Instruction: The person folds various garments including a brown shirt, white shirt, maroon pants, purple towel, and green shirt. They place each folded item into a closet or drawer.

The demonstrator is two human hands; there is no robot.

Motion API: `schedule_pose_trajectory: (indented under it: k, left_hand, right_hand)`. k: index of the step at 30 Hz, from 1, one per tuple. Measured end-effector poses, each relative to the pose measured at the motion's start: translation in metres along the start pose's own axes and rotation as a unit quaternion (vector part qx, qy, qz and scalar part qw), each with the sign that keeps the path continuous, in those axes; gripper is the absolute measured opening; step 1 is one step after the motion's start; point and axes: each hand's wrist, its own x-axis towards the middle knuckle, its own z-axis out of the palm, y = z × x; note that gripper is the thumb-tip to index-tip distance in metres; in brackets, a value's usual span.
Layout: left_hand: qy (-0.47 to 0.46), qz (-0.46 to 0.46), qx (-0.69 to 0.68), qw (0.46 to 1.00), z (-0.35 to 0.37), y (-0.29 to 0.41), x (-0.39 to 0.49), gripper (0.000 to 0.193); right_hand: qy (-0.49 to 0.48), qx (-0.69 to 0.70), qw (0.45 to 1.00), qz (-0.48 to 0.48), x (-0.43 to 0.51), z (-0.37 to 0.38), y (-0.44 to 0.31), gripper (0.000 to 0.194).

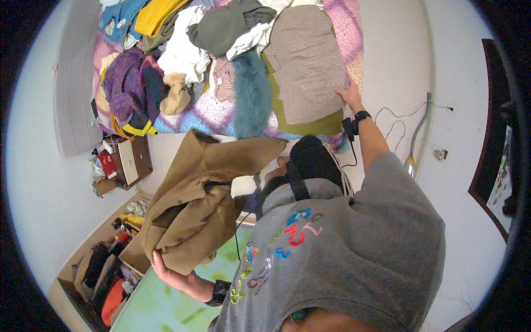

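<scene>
A brown coat (pixel 199 199) hangs in bulky folds in front of me on the left, its upper part near the bed's edge. My left hand (pixel 174 272) holds it from below by its lower end, the fingers partly hidden by the cloth. On the bed, a grey-brown knit garment (pixel 307 66) is spread over an olive-green cloth (pixel 307 128). My right hand (pixel 350 96) touches the knit's right edge with a finger on top; whether it grips the edge is unclear. Beside the knit lies a fluffy teal garment (pixel 252 95).
Piled clothes cover the patterned bed (pixel 215 114), among them a white garment (pixel 182 45), a dark green one (pixel 232 27) and a purple one (pixel 128 83). At left stand a small cabinet (pixel 132 159) and an open storage box (pixel 68 292) of clothes. Cables (pixel 392 116) run along the right wall.
</scene>
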Motion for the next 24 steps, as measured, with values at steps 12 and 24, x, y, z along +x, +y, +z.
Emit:
schedule_pose_trajectory:
  k: [12,24]
  left_hand:
    - [-0.04,0.562,0.365,0.741,0.016,0.059,0.031,0.069]
    - [-0.279,0.254,-0.046,0.925,0.117,0.176,0.257,0.041]
  right_hand:
    - [-0.086,0.255,0.955,0.125,0.051,0.011,-0.027,0.051]
    - [-0.077,0.473,0.864,0.154,-0.069,-0.118,-0.011,0.029]
